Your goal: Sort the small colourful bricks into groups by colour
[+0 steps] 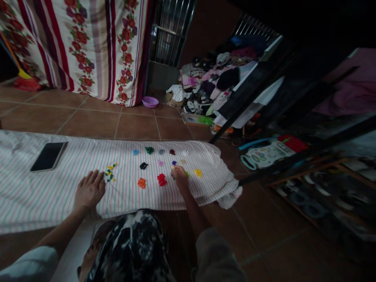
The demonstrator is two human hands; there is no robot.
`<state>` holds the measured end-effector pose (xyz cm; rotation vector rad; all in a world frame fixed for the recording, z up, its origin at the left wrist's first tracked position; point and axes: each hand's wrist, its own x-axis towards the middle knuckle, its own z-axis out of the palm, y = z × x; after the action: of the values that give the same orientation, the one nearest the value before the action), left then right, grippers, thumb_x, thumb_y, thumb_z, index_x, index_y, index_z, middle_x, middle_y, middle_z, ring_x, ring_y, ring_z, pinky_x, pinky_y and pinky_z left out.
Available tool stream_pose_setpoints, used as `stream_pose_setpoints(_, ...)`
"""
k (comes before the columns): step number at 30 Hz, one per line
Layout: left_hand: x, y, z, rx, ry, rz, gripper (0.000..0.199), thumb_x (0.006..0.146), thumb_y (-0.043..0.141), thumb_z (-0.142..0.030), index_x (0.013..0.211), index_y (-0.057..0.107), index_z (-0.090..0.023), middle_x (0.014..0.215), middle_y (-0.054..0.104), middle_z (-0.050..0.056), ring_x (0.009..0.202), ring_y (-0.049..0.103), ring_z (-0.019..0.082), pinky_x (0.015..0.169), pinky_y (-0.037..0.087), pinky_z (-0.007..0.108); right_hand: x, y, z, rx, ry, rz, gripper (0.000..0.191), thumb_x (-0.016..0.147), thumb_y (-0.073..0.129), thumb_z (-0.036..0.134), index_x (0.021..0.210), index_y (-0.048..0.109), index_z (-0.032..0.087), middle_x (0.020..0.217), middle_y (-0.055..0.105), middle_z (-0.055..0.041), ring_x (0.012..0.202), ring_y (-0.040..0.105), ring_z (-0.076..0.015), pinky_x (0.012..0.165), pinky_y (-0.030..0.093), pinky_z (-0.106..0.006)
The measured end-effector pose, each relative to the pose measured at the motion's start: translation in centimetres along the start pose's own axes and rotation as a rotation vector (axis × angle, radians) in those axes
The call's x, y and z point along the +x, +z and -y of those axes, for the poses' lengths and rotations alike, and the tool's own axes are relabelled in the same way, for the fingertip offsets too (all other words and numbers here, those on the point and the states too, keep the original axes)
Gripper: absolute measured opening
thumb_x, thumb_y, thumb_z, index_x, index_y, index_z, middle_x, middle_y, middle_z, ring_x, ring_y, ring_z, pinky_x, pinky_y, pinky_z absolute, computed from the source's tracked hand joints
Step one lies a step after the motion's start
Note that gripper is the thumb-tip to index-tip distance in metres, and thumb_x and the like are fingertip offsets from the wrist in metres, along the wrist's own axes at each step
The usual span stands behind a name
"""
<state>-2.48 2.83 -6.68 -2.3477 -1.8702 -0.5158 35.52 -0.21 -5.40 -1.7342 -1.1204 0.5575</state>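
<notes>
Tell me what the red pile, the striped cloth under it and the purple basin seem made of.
The red pile looks like moulded plastic, bright and even in colour, though small to tell. The striped cloth looks like matte woven fabric, bunching softly at its end. The purple basin looks like smooth plastic, evenly coloured.

No readable text (markings on toy panel [268, 154] too blurred)

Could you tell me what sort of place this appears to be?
Probably a room in a home: a floral curtain, a heap of clothes, and a child's toy on the tiled floor.
</notes>
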Motion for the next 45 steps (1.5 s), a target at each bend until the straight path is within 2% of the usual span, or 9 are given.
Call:
stream_pose_setpoints(4,0.0,0.2,0.1,0.052,0.015,0.001,0.048,0.091,0.027,-0.033,0.125,0.055,-0.014,0.133,0.054,0.015,0.130,0.042,0.028,0.105,0.033,0.045,1.2,-5.6,-3.1,-0.199,0.003,-0.243,0.031,0.076,0.044,0.040,0.089,0.062,0.018,0.088,0.068,-0.0080,0.082,0.061,-0.0183,0.078,0.048,-0.029)
stream_pose_setpoints(8,0.0,0.5,0.2,0.062,0.009,0.012,0.051,0.091,0.025,-0.033,0.126,0.054,-0.012,0.134,0.054,0.016,0.131,0.042,0.030,0.106,0.033,0.045,2.4,-8.8,-6.2,-0.345,-0.078,-0.376,0.031,0.073,0.043,0.038,0.082,0.065,0.017,0.089,0.068,-0.0109,0.088,0.058,-0.0215,0.086,0.045,-0.035)
stream_pose_setpoints(14,0.1,0.7,0.3,0.042,-0.005,0.009,0.049,0.090,0.027,-0.032,0.125,0.055,-0.013,0.133,0.055,0.016,0.131,0.042,0.030,0.105,0.034,0.045,3.5,-10.1,-9.4,-0.385,-0.081,-0.441,0.033,0.073,0.042,0.037,0.078,0.066,0.016,0.083,0.068,-0.0115,0.081,0.057,-0.0223,0.079,0.046,-0.036)
stream_pose_setpoints(23,0.1,0.9,0.4,0.038,-0.006,0.011,0.049,0.090,0.029,-0.032,0.125,0.055,-0.011,0.133,0.055,0.018,0.131,0.042,0.030,0.105,0.035,0.046,4.2,-10.5,-11.3,-0.457,-0.057,-0.452,0.039,0.072,0.040,0.036,0.084,0.069,0.013,0.088,0.068,-0.0138,0.084,0.058,-0.0241,0.083,0.045,-0.038)
stream_pose_setpoints(33,0.1,1.1,0.5,0.060,0.024,-0.033,0.048,0.090,0.030,-0.032,0.124,0.056,-0.012,0.133,0.055,0.017,0.129,0.044,0.030,0.104,0.035,0.046,3.7,-10.2,-10.6,-0.376,-0.064,-0.521,0.037,0.074,0.038,0.035,0.083,0.068,0.014,0.086,0.067,-0.0125,0.082,0.058,-0.0230,0.079,0.047,-0.038)
stream_pose_setpoints(37,0.2,0.9,0.4,0.045,0.000,-0.015,0.047,0.090,0.031,-0.031,0.124,0.057,-0.013,0.133,0.055,0.017,0.130,0.044,0.030,0.104,0.036,0.046,3.8,-9.5,-9.1,-0.379,-0.177,-0.587,0.033,0.078,0.039,0.033,0.082,0.066,0.015,0.086,0.066,-0.0123,0.087,0.057,-0.0232,0.081,0.048,-0.039)
stream_pose_setpoints(41,0.2,0.9,0.3,0.050,-0.012,-0.005,0.046,0.091,0.032,-0.031,0.125,0.058,-0.013,0.134,0.055,0.016,0.130,0.043,0.029,0.105,0.034,0.044,3.9,-6.7,-6.4,-0.384,-0.387,-0.565,0.029,0.080,0.041,0.030,0.085,0.065,0.016,0.091,0.065,-0.0115,0.092,0.057,-0.0224,0.086,0.047,-0.040)
stream_pose_setpoints(45,0.3,1.0,0.4,0.059,-0.027,0.004,0.045,0.090,0.033,-0.029,0.125,0.057,-0.015,0.136,0.054,0.014,0.132,0.042,0.028,0.106,0.034,0.044,2.9,-1.4,-2.2,-0.298,-0.534,-0.386,0.027,0.083,0.041,0.027,0.088,0.067,0.017,0.097,0.065,-0.0105,0.097,0.058,-0.0213,0.092,0.047,-0.041)
